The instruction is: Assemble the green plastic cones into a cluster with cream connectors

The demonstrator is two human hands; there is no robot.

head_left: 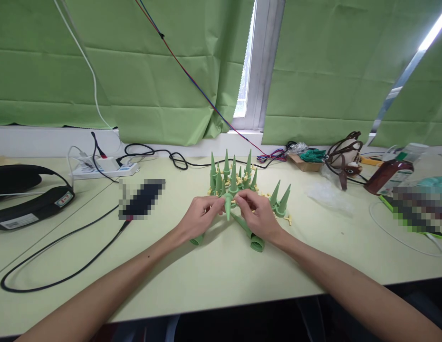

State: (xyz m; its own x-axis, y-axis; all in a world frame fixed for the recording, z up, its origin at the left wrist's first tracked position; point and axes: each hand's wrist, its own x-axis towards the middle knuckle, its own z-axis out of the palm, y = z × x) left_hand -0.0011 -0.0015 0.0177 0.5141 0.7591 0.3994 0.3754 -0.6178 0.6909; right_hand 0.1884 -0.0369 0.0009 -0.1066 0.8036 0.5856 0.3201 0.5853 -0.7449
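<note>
My left hand (201,216) pinches a green plastic cone (227,208) that points down toward me. On its other side, the closed fingertips of my right hand (258,216) hold a small yellow piece (233,202) against the cone; the fingers partly cover it. Just behind my hands, several green cones (234,173) stand upright in a cluster with small yellow pieces among them. One green cone (257,243) lies on its side under my right hand, its hollow base toward me. The base of another cone (196,241) shows below my left hand.
More upright cones (284,203) and a loose yellow piece (289,220) sit right of my hands on the table (164,289). A phone-like device (142,198) with a black cable and a power strip (103,167) are left. A brown bottle (390,175) and cardboard box (304,162) are right.
</note>
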